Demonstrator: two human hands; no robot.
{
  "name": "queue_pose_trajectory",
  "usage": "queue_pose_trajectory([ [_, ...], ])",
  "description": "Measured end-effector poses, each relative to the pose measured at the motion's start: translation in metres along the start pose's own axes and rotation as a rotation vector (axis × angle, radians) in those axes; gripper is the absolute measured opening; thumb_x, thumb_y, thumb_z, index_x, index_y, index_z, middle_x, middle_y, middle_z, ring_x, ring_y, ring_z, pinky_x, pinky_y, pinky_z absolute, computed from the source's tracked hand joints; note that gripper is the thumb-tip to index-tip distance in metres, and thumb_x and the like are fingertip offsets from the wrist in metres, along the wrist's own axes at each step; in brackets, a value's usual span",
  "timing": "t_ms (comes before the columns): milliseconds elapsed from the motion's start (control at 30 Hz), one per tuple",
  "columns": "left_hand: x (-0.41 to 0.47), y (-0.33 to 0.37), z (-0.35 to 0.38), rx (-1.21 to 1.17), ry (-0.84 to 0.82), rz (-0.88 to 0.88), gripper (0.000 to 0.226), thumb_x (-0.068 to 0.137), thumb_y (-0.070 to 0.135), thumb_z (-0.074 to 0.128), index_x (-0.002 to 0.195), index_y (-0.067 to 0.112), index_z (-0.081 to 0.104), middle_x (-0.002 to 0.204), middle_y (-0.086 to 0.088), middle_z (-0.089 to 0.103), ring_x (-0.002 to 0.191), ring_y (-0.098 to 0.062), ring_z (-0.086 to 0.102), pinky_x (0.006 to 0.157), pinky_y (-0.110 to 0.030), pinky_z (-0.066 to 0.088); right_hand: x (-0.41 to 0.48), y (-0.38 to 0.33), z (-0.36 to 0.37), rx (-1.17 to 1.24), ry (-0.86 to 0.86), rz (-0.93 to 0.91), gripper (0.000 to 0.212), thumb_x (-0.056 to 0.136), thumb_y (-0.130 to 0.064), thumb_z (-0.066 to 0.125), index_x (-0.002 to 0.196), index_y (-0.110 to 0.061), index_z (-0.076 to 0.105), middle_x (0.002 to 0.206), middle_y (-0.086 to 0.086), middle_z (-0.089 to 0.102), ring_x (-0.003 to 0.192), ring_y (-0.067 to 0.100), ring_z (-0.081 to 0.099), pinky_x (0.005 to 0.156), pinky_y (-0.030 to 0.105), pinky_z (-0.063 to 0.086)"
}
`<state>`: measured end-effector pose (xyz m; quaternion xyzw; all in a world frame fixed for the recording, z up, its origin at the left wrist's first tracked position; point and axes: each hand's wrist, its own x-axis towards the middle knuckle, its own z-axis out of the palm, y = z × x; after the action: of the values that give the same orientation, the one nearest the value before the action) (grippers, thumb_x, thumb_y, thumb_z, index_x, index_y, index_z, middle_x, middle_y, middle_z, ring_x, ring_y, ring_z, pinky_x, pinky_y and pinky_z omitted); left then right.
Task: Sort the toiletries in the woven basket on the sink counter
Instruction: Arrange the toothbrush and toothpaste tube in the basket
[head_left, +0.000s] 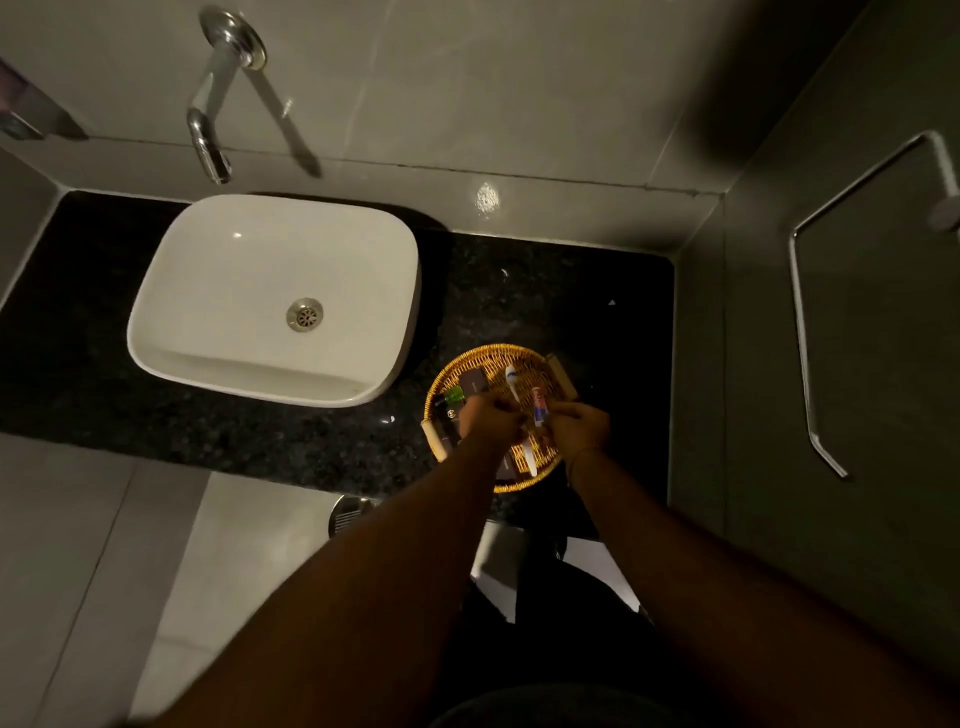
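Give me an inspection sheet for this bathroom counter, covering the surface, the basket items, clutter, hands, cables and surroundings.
Surface: dark speckled stone counter, dimly lit.
Job's things: round woven basket right of the basin, holding a white toothbrush, a small red-and-blue tube, a dark packet and a green item.
Clutter: nothing seen.
Grippers: left hand and right hand both over the basket; grips unclear.
Cables: nothing seen.
Surroundings: white basin, wall tap, towel rail on the right wall.

Bathroom, white basin, wall tap, dark stone counter
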<state>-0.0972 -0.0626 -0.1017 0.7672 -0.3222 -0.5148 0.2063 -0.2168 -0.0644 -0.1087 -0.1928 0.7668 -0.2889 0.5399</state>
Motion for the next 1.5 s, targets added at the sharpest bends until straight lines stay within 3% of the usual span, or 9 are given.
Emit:
queue_pose_trajectory([
  [133,0.01,0.0,0.004,0.01,0.017,-0.039,0.012,0.101,0.001,0.069,0.093,0.009,0.073,0.109,-0.024,0.08,0.1,-0.039,0.082,0.092,-0.054,0.068,0.009,0.008,0.0,-0.055,0.024,-0.001,0.024,0.088,0.001,0.071,0.112,0.002,0.077,0.12,0.021,0.074,0.109,0.042,0.071,0.096,0.054,0.059],
  [233,0.016,-0.001,0.008,0.017,0.019,-0.082,0.011,0.103,0.003,0.067,0.111,0.003,0.075,0.112,-0.021,0.079,0.098,-0.037,0.082,0.088,-0.052,0.069,0.013,0.01,0.0,-0.15,0.03,-0.053,0.022,0.091,-0.002,0.07,0.112,0.0,0.078,0.123,0.018,0.073,0.113,0.04,0.069,0.098,0.053,0.058],
  [600,0.017,-0.001,0.013,0.163,0.038,-0.001,0.015,0.104,0.014,0.068,0.116,0.012,0.079,0.12,-0.007,0.079,0.103,-0.025,0.08,0.092,-0.046,0.068,0.007,0.013,-0.001,-0.574,0.049,-0.292,0.022,0.094,-0.019,0.07,0.113,-0.01,0.079,0.121,0.01,0.076,0.112,0.032,0.072,0.096,0.045,0.06],
  [933,0.001,0.0,-0.003,0.277,0.059,0.172,0.023,0.108,0.012,0.06,0.123,0.012,0.078,0.119,-0.011,0.082,0.103,-0.025,0.08,0.095,-0.047,0.067,0.001,0.012,-0.006,-0.818,0.065,-0.405,0.025,0.099,-0.026,0.063,0.112,-0.01,0.076,0.118,0.013,0.075,0.111,0.034,0.071,0.091,0.045,0.061],
  [1133,-0.015,-0.004,-0.033,0.466,0.06,0.334,0.027,0.107,0.023,0.059,0.126,0.022,0.078,0.115,-0.007,0.082,0.098,-0.026,0.08,0.081,-0.032,0.061,-0.005,0.001,-0.002,-0.884,0.055,-0.365,0.028,0.102,-0.026,0.057,0.118,-0.012,0.075,0.119,0.016,0.074,0.111,0.038,0.07,0.095,0.049,0.059],
  [1333,-0.035,-0.007,-0.067,-0.126,0.02,-0.113,0.033,0.087,0.04,0.073,0.104,0.015,0.083,0.093,-0.004,0.087,0.09,-0.026,0.085,0.086,-0.045,0.071,-0.018,-0.012,0.005,-0.854,0.057,-0.332,0.033,0.105,-0.025,0.049,0.118,-0.008,0.074,0.121,0.019,0.072,0.114,0.041,0.068,0.098,0.052,0.057],
  [1367,-0.037,-0.01,-0.071,-0.051,0.039,-0.046,0.034,0.088,0.043,0.072,0.108,0.017,0.083,0.099,-0.005,0.087,0.094,-0.028,0.085,0.087,-0.047,0.07,-0.02,-0.013,0.007,-0.843,0.064,-0.327,0.032,0.105,-0.024,0.05,0.118,-0.008,0.074,0.122,0.019,0.072,0.115,0.041,0.068,0.098,0.051,0.057],
  [1467,-0.043,-0.023,-0.086,0.729,0.232,0.465,0.038,0.104,0.04,0.055,0.133,0.026,0.073,0.126,-0.005,0.078,0.116,-0.034,0.073,0.093,-0.045,0.062,-0.036,-0.022,0.015,-0.816,0.082,-0.373,0.041,0.107,-0.035,0.046,0.119,-0.007,0.073,0.126,0.02,0.07,0.118,0.04,0.067,0.1,0.051,0.056],
  [1500,-0.044,-0.027,-0.092,0.811,0.303,0.544,0.04,0.106,0.039,0.05,0.14,0.029,0.069,0.131,-0.004,0.075,0.121,-0.034,0.068,0.098,-0.045,0.056,-0.04,-0.024,0.019,-0.803,0.09,-0.435,0.043,0.107,-0.036,0.045,0.118,-0.006,0.074,0.13,0.021,0.068,0.121,0.041,0.065,0.103,0.049,0.054],
])
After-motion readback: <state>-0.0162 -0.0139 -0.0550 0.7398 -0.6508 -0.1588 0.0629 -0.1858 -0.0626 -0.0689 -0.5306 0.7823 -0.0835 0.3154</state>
